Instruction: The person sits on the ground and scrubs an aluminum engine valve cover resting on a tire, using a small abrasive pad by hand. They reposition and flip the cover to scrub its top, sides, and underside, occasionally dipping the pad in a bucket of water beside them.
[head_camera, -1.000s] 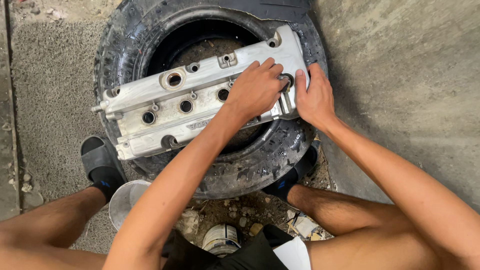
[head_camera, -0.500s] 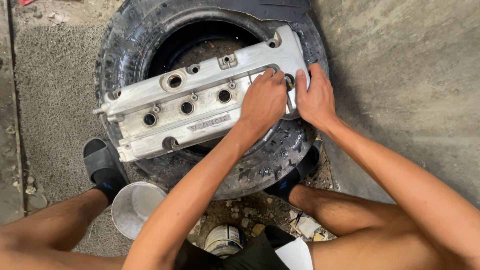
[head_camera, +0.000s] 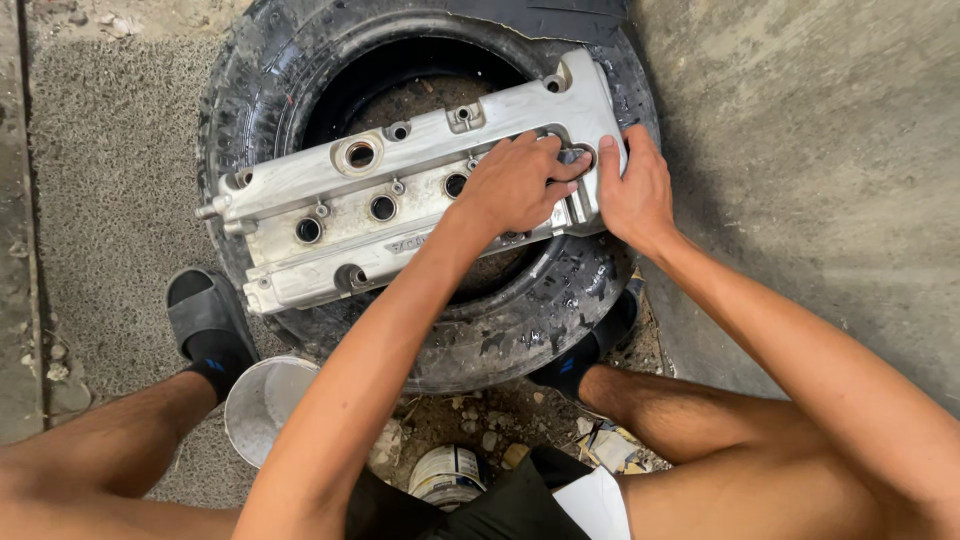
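**Both hands on the engine cover, right end**

Head view. A long silver cast-aluminium engine valve cover (head_camera: 400, 205) lies slanted across the top of a worn black rubber tyre (head_camera: 560, 300), which sits flat on the rough concrete floor (head_camera: 110, 170). The cover's upper face shows a row of round holes and one larger ringed opening near its middle.

The left hand (head_camera: 515, 185) lies palm-down on the cover's right part, fingers curled loosely over the metal, thumb reaching toward a hole near the end; pressing rather than gripping, nothing enclosed. The right hand (head_camera: 632, 190) sits at the cover's far right edge, fingers flat and close together against the end, thumb alongside; whether it grips anything under the palm, I cannot tell.

Below the tyre: a black slide sandal over a dark sock (head_camera: 205, 325) at left, a white plastic bucket (head_camera: 262, 405) just beside it, a small paint-stained tin can (head_camera: 448, 478) between the bare knees, loose rubble and scraps around it.
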